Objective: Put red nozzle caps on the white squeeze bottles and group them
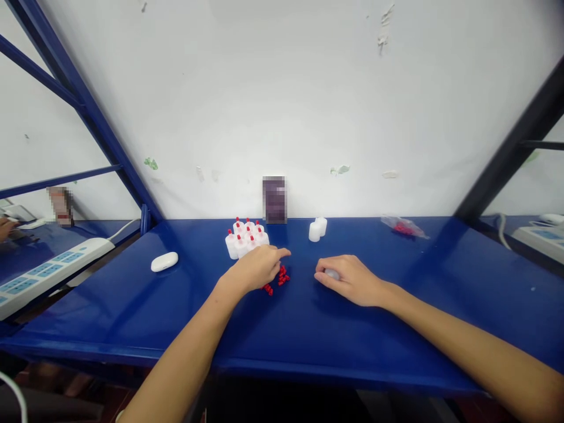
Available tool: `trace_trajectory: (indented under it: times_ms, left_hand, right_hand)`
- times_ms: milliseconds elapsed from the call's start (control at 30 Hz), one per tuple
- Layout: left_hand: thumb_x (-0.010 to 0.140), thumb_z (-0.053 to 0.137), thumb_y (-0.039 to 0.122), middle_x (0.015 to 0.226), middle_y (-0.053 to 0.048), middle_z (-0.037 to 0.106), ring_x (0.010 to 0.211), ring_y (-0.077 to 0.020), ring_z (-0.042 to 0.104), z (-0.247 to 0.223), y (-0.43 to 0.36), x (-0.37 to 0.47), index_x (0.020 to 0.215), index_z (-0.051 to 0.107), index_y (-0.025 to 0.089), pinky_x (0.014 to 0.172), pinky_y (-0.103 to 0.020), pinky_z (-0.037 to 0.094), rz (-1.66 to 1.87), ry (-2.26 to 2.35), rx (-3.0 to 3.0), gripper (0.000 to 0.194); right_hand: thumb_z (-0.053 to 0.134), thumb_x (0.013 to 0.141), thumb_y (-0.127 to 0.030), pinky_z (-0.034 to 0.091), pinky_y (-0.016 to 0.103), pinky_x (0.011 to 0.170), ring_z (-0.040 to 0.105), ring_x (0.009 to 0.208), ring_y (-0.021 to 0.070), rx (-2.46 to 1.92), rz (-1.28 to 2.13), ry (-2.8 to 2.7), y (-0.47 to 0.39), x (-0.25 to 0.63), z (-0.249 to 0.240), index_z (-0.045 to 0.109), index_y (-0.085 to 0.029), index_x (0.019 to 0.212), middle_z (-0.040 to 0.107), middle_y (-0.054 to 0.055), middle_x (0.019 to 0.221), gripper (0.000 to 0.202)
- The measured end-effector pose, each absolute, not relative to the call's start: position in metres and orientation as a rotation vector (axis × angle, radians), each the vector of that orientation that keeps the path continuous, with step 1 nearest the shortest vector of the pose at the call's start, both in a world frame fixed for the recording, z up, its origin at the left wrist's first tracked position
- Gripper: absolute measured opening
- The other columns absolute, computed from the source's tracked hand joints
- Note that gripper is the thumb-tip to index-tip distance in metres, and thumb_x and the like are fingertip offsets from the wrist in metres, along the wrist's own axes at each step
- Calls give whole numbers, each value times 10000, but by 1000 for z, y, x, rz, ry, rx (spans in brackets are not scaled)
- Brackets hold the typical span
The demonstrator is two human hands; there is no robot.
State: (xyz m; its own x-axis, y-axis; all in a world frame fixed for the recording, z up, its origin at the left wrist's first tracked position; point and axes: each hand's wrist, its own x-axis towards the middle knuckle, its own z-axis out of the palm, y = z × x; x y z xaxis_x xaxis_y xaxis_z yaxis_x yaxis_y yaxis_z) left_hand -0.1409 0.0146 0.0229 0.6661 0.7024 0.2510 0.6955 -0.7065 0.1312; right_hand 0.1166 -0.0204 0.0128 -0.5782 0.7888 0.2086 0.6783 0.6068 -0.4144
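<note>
My left hand (pixel 255 269) rests on the blue table (pixel 308 329), its fingers reaching over a small pile of red caps (pixel 278 278). Whether it pinches a cap is hidden by the fingers. Just behind it stands a cluster of several small white bottles with red caps (pixel 245 238). My right hand (pixel 350 280) lies on the table to the right, curled around a small white bottle (pixel 332 274) that shows under the fingers. Two uncapped white bottles (pixel 318 229) stand farther back near the wall.
A white earbud case (pixel 164 261) lies at the left. A clear bag of red caps (pixel 403 227) sits back right. A blurred dark card (pixel 274 200) leans on the wall. Power strips (pixel 48 270) lie on the neighbouring table, where another person's hand (pixel 5 228) shows.
</note>
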Motion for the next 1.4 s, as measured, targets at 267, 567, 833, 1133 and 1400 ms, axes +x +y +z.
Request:
trace_trajectory:
  times_ms: [267,567,833,1133,1400]
  left_hand:
    - [835,488,78,753,-56,670,676,-176,635,20,17,-142,885,737,192,608,-246,477,385,1048,2882,279]
    - [866,549,141,828,-24,620,687,-134,571,27,6,-122,930,651,180,656,-252,467,773,1014,2732,127]
    - [880,641,319,733,-8,609,689,-143,636,18,-24,-67,955,597,161,609,-251,490,1089,711,1750,180]
    - [869,676,320,721,24,526,672,-112,595,9,-22,-65,910,634,145,659,-255,467,1052,611,1673,184]
    - [888,636,309,817,21,458,655,-72,430,7,-24,-68,898,640,159,600,-228,376,1048,755,1899,150]
  right_hand:
    - [443,977,-426,381,290,677,634,722,191,-1169,389,-2470,-20,116,13,666,-218,877,708,26,798,321]
    - [350,984,-524,368,270,606,498,596,146,-1037,783,-2097,-18,112,9,534,-183,651,540,6,619,511]
    - [301,926,-620,340,285,503,429,457,133,-808,1281,-1766,-17,105,-3,538,-173,541,486,23,472,636]
    - [452,883,-543,324,264,451,425,426,117,-775,1324,-1708,-16,104,-3,533,-166,527,493,12,459,525]
    - [455,916,-478,287,251,432,395,431,101,-778,1273,-1806,-21,105,0,567,-148,648,452,-24,486,439]
